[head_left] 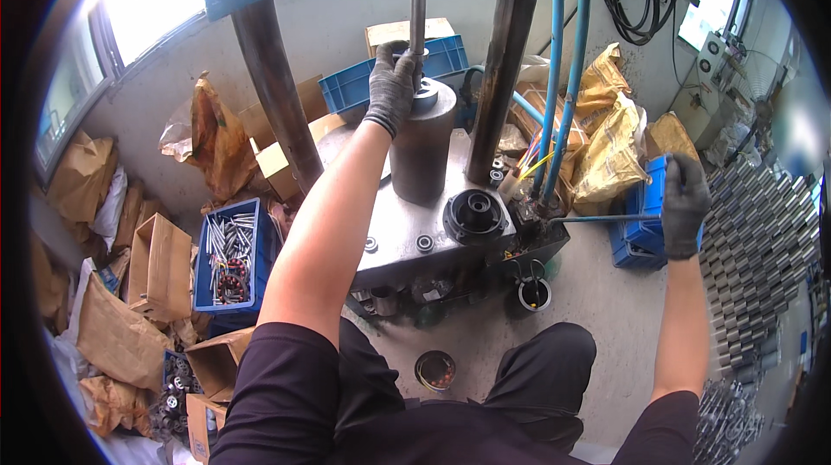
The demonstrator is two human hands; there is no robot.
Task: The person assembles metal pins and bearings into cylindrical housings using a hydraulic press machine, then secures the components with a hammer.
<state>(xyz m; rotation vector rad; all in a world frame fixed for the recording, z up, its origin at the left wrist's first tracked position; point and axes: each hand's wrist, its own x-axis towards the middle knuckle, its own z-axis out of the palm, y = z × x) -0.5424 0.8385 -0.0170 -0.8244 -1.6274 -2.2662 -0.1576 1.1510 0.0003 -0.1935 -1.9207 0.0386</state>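
Observation:
My left hand, in a dark grey knit glove, is closed around the lower part of an upright metal rod. Just under it, a metal ring sits on top of a thick steel cylinder. The cylinder stands on the steel bed of a press, between two dark columns. Out to the right, my gloved right hand is closed on the end of a long thin lever that runs from the machine. My left fingertips are partly hidden behind the rod.
A dark round flanged part and small bearings lie on the bed. A blue crate of metal shafts stands at left, near cardboard boxes. Stacked metal tubes fill the right. Small pots stand below the bed.

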